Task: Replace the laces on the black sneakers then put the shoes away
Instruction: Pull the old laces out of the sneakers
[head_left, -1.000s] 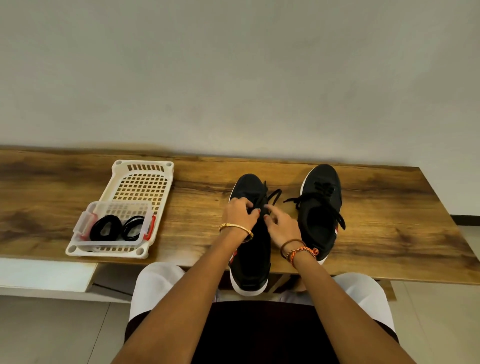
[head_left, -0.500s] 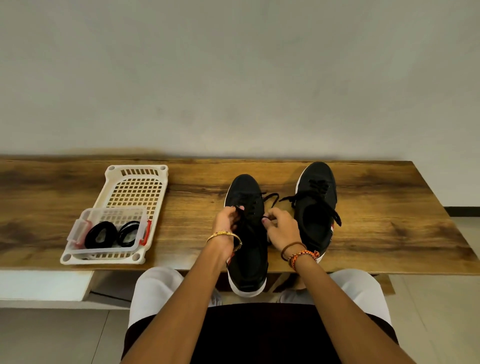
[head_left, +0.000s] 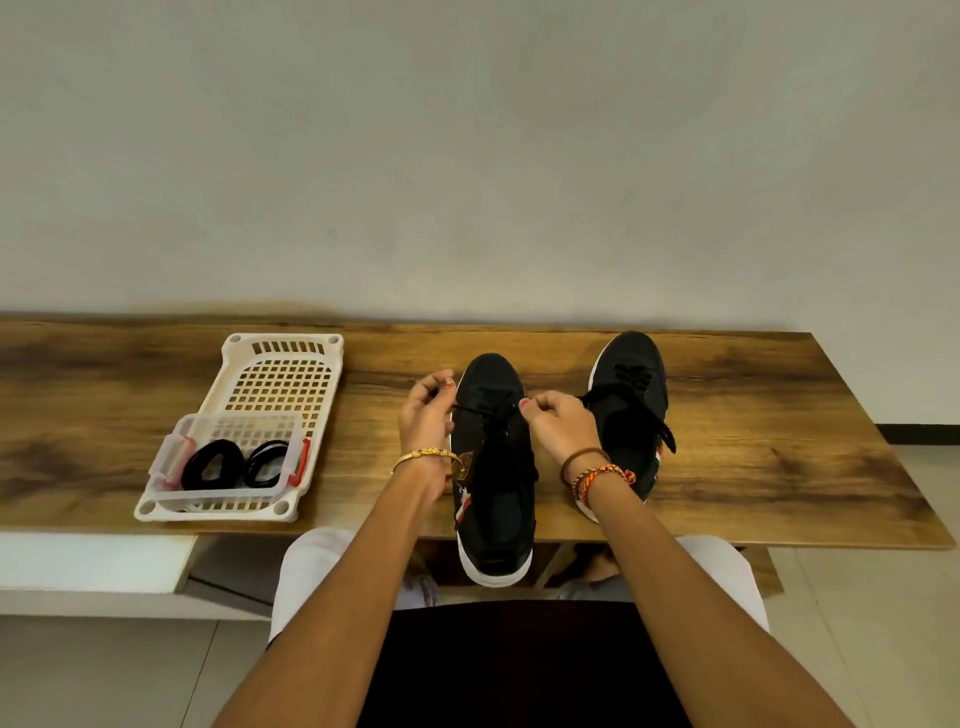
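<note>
Two black sneakers with white soles stand on the wooden table. The near sneaker (head_left: 493, 483) points away from me, its heel over the table's front edge. My left hand (head_left: 428, 415) pinches one end of its black lace (head_left: 485, 411) at the shoe's left side. My right hand (head_left: 558, 423) pinches the other end at the right side, so the lace stretches taut across the shoe. The second sneaker (head_left: 631, 410) stands to the right, laced, with loose ends hanging over its side.
A white perforated basket (head_left: 283, 374) lies at the left of the wooden table (head_left: 779, 457). Inside it a clear tub (head_left: 228, 457) with red clips holds two coiled black laces (head_left: 236, 462). A bare wall rises behind the table. My lap is below the front edge.
My hands have moved apart from over the near sneaker's tongue to its two sides, drawing the lace out taut between them. The view has shifted slightly.
</note>
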